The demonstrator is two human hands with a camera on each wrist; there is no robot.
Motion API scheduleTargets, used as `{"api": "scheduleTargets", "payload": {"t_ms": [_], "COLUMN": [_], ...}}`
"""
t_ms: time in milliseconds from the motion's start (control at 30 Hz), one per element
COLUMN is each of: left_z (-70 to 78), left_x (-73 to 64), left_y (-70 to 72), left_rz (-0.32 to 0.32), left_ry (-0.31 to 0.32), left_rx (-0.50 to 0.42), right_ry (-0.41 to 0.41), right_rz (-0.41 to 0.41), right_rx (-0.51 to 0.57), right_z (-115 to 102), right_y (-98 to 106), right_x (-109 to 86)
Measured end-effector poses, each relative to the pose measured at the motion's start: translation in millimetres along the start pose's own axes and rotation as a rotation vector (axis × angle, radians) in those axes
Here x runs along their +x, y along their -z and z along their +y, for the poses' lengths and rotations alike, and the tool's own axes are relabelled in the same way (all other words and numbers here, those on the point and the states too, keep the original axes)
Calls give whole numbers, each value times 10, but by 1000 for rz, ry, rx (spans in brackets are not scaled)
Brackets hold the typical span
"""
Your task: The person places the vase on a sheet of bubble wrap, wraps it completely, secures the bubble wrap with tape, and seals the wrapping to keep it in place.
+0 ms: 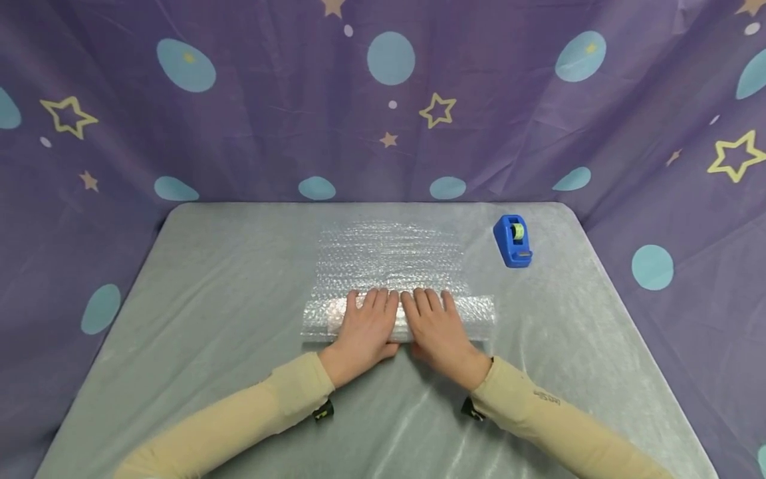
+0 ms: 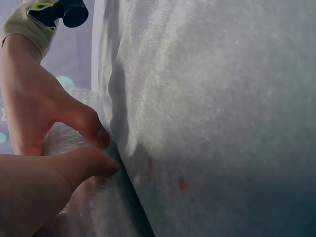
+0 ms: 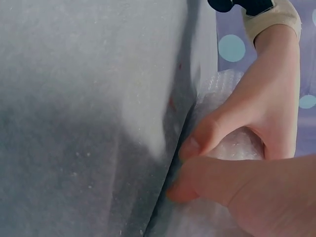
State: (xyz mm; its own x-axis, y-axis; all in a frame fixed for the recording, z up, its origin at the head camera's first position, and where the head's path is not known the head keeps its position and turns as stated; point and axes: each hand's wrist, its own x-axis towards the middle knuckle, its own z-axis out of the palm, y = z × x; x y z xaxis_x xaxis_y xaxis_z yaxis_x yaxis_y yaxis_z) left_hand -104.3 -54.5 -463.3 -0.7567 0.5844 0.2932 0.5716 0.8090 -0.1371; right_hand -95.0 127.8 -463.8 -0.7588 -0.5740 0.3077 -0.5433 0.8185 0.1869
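Head view: the left hand [image 1: 366,336] and right hand [image 1: 441,338] grip a partly rolled sheet of bubble wrap [image 1: 477,317] mid-surface [image 1: 227,299]; even pressure should keep it straight. Far right, a tape dispenser [image 1: 515,251] (no readable label; the right sleeve [image 1: 526,416]'s lettering is too small). Left wrist view: thumbs [image 2: 94,163] press the near edge. Right wrist view: matching hold, no writing.

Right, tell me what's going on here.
A person's left hand and right hand grip a roll of clear bubble wrap side by side, fingers over its top, on a grey cloth-covered table. A flat stretch of clear bubble wrap lies beyond the roll. Something pinkish shows faintly through the roll's left part. A blue plastic tape dispenser stands untouched toward the table's far right corner.
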Motion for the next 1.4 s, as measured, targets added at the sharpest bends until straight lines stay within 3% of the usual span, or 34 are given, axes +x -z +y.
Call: {"api": "scheduleTargets", "payload": {"t_ms": [167,467,833,1167,1400], "left_z": [-4,-46,-4,25,-2], "left_x": [-3,1,-47,-36,18], "left_y": [17,66,19,-17,-54], "left_rz": [-15,-119,35,2,16], "left_ry": [-1,18,2,7,9], "left_rx": [12,-24,-12,10,70], "right_ry": [10,38,15,16,15], "right_rz": [-5,-66,-234,-318,-343], "right_rx": [17,18,121,243,284], "right_z": [19,71,162,251,303], "right_y": [2,25,87,119,150], "right_x": [15,96,234,312,343]}}
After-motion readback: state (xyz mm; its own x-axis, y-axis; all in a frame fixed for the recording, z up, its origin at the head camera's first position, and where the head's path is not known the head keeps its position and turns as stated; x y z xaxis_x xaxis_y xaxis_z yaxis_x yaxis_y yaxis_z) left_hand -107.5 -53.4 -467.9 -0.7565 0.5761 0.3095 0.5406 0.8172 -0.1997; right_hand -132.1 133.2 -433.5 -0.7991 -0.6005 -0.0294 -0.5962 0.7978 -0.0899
